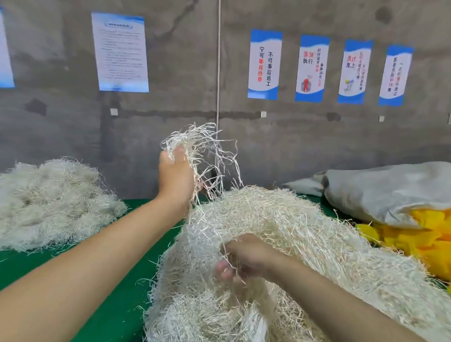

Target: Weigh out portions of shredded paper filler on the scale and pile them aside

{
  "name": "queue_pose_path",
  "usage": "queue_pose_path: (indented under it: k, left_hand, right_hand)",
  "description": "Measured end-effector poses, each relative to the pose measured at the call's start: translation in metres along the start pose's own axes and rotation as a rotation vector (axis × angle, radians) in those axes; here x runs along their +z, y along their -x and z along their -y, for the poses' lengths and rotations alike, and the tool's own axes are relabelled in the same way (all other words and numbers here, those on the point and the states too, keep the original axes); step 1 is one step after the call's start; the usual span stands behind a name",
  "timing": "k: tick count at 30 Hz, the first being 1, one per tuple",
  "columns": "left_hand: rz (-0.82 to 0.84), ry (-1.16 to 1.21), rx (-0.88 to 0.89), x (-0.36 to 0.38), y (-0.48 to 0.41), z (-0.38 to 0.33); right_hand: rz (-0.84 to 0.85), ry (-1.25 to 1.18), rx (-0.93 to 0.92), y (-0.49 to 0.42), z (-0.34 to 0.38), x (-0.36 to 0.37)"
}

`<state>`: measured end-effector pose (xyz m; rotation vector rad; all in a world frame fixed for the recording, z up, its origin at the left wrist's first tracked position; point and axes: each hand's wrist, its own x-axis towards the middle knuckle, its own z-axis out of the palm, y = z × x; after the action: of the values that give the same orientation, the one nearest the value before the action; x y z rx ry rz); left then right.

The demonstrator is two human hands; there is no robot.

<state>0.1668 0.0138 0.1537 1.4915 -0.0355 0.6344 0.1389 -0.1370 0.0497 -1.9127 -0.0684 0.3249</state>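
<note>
A big mound of cream shredded paper filler point(316, 244) covers the green table point(66, 260) in front of me. My left hand point(175, 175) is raised above the mound's far edge, shut on a handful of shreds point(201, 146) whose strands trail down to the mound. My right hand point(246, 256) rests on top of the mound near its middle, fingers pinched on a few strands. A second pile of filler point(44, 205) lies at the far left of the table. No scale is in view.
A grey sack point(394, 189) lies at the back right over yellow sheet material point(434, 242). A concrete wall with several posters point(265, 62) stands behind the table. A white cord point(218, 52) hangs down the wall.
</note>
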Motion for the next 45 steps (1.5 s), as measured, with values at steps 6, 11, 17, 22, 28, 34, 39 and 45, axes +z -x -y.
queue_pose_path:
  k: [6, 11, 17, 22, 28, 34, 39, 45]
  left_hand:
    - [0.529, -0.416, 0.028, -0.023, 0.028, 0.039]
    - [0.691, -0.226, -0.134, -0.007, 0.041, 0.049]
    - [0.498, -0.215, -0.067, -0.004, 0.019, 0.045]
    - [0.282, 0.070, -0.304, -0.012, 0.009, 0.042]
    - [0.392, 0.068, -0.294, -0.017, 0.008, 0.026]
    - [0.835, -0.887, 0.120, -0.046, 0.012, 0.053]
    - [0.818, -0.925, 0.082, -0.044, 0.027, 0.088]
    - [0.440, -0.607, -0.011, -0.029, 0.024, 0.083]
  right_hand:
    - [-0.156, -0.708, -0.162, 0.003, 0.055, -0.015]
    - [-0.131, -0.534, -0.257, 0.027, 0.103, -0.008]
    - [-0.182, -0.034, -0.584, 0.050, 0.101, -0.032]
    - [-0.334, 0.272, -0.466, 0.038, 0.025, -0.030]
    - [-0.204, 1.051, -0.241, -0.004, -0.059, -0.024]
    - [-0.581, 1.118, -0.317, -0.007, -0.066, -0.050]
    - [-0.850, 0.611, -0.222, -0.006, -0.054, -0.073]
    - [-1.013, 0.890, -0.135, 0.016, -0.066, -0.097]
